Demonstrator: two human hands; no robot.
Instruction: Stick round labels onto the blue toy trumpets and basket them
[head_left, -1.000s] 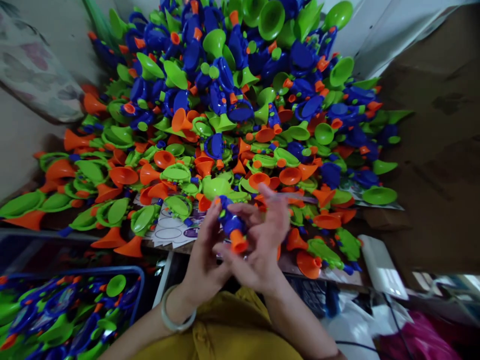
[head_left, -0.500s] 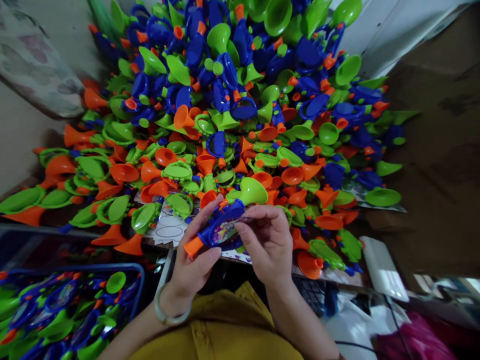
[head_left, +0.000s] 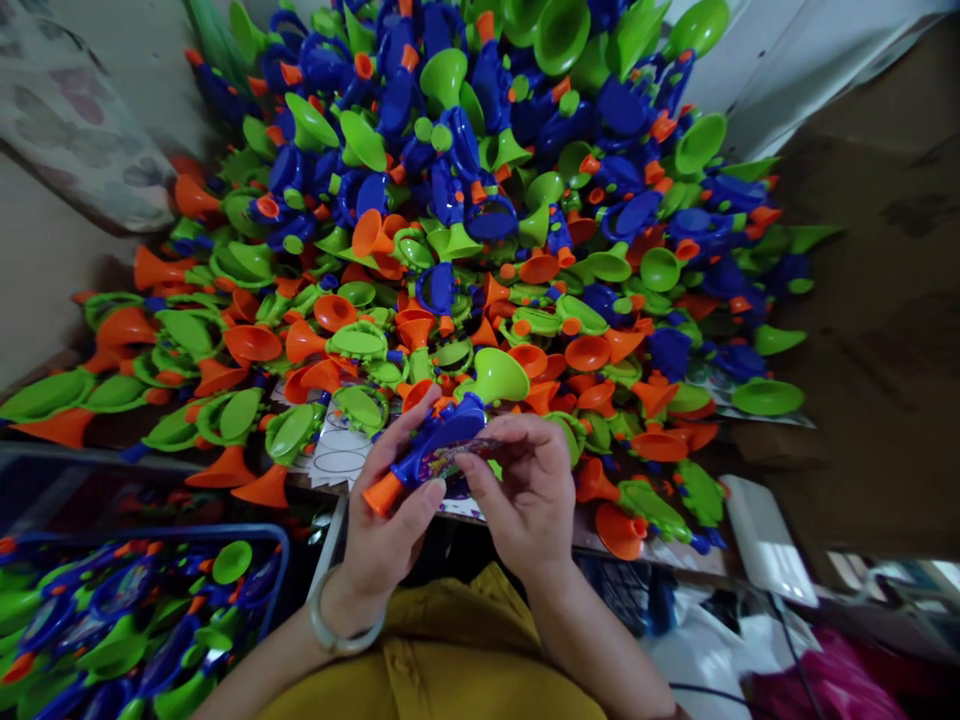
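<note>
A blue toy trumpet [head_left: 455, 426] with an orange mouthpiece and a green bell is held tilted in front of my body. My left hand [head_left: 386, 510] wraps round its mouthpiece end, thumb below and fingers behind. Between the thumb and fingers of my right hand [head_left: 529, 490] is a printed oval sticker [head_left: 454, 457], pinched at its right end. The sticker lies along the lower edge of the trumpet's flat blue oval face; whether it is stuck down there I cannot tell. The right fingertips are partly hidden behind the sticker.
A large heap of toy trumpets [head_left: 450, 240], blue, green and orange, covers the table. Sheets with oval outlines [head_left: 337, 450] lie under its front edge. At lower left stands a blue crate [head_left: 281, 570] of trumpets. A white box-shaped object [head_left: 769, 540] and cardboard [head_left: 877, 300] are at right.
The sticker has swung from facing up over the trumpet's oval to a more edge-on angle at its lower side, exposing more blue face. My right hand has shifted slightly left.
</note>
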